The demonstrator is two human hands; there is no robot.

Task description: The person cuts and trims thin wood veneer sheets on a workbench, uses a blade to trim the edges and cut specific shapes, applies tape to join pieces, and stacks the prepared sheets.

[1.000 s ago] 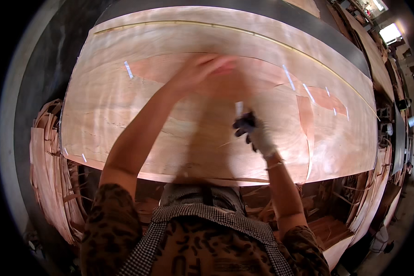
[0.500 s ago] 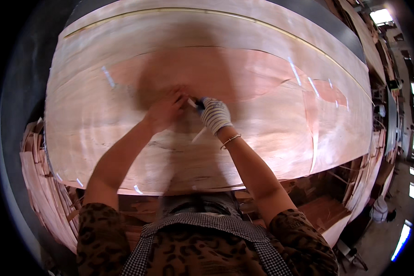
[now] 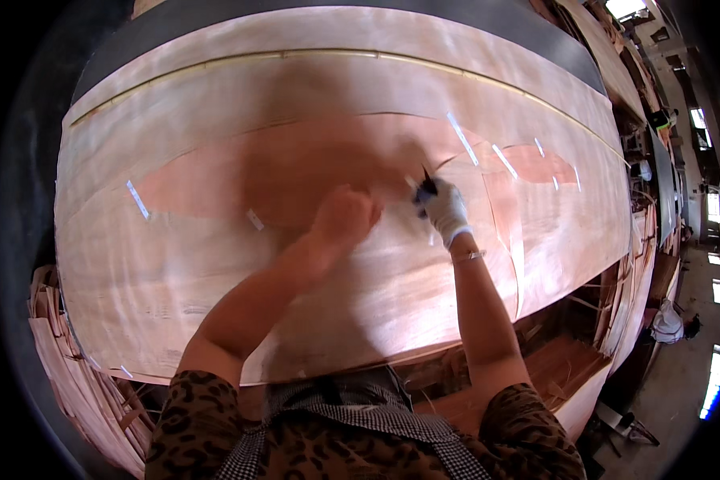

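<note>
Two hands meet near the middle of the veneer sheet point(image 3: 216, 272); your right hand point(image 3: 444, 210), in a white glove, is closed around a small dark tool point(image 3: 426, 182) whose tip points toward twelve o'clock; your left hand point(image 3: 346, 216) is bare and curled into a loose fist pressed on the wood, just at nine o'clock of the right, though blur hides whether it grips anything; the sheet lies flat across the tabletop point(image 3: 336, 20), a darker reddish patch point(image 3: 296, 164) under both hands; strips of pale tape point(image 3: 462, 138) cross the seams at one and two o'clock, another strip point(image 3: 138, 198) far out at nine. The likely trouble, I judge: the tool tip sits very close to your bare knuckles, so a slip could nick them; leaning hard could split the thin sheet along its grain. No bins or boxes show; only loose stacks of veneer offcuts point(image 3: 64, 360) hang below the tabletop at eight o'clock.
</note>
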